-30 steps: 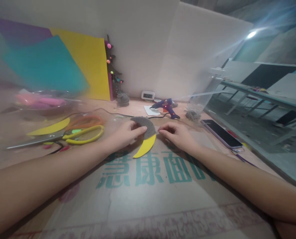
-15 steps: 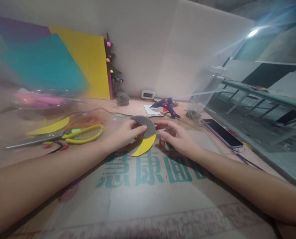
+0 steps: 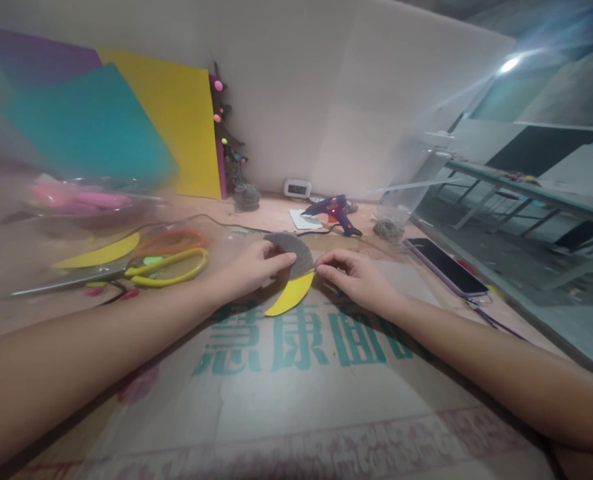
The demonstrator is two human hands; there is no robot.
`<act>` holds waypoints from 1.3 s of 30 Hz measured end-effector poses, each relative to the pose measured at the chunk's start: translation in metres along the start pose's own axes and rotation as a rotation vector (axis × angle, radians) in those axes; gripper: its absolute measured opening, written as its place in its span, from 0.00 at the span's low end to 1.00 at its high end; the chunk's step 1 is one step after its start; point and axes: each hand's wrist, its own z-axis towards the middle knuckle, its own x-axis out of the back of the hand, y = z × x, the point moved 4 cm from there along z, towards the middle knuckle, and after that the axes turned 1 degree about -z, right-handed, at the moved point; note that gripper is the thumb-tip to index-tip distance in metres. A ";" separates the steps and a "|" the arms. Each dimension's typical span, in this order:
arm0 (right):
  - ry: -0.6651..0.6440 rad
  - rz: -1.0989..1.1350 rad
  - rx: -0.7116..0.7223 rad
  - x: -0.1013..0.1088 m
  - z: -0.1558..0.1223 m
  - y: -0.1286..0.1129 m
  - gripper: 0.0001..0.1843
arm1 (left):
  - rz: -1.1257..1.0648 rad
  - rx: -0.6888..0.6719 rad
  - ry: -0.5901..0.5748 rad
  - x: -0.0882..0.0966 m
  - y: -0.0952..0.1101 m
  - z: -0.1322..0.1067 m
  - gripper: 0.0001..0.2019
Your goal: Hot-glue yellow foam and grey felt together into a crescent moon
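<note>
A yellow crescent cutout [image 3: 291,295] has its upper part wound in grey yarn [image 3: 300,255], leaving the lower tip bare. My left hand [image 3: 259,267] grips it from the left, thumb on top of the wound part and fingers behind. Just off its right edge, my right hand [image 3: 349,272] is closed in a pinch on what looks like the end of the grey yarn; the strand is thin and hard to see. Beneath both hands lies a pale printed sheet [image 3: 256,407] with green characters.
Yellow-handled scissors [image 3: 166,268] and a second yellow crescent [image 3: 101,252] lie left. Behind are a glue gun [image 3: 334,213], a small clock [image 3: 297,189] and a dark pot [image 3: 247,195]. A grey yarn ball [image 3: 388,230] and a phone [image 3: 446,267] sit right; coloured sheets [image 3: 171,127] stand back left.
My right hand's fingers have drawn together into a pinch close to the crescent's right edge. My left hand keeps its hold, and the crescent has hardly moved.
</note>
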 end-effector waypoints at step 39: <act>0.010 0.324 -0.191 0.002 -0.002 0.003 0.17 | 0.261 -0.196 -0.209 -0.014 0.025 -0.015 0.10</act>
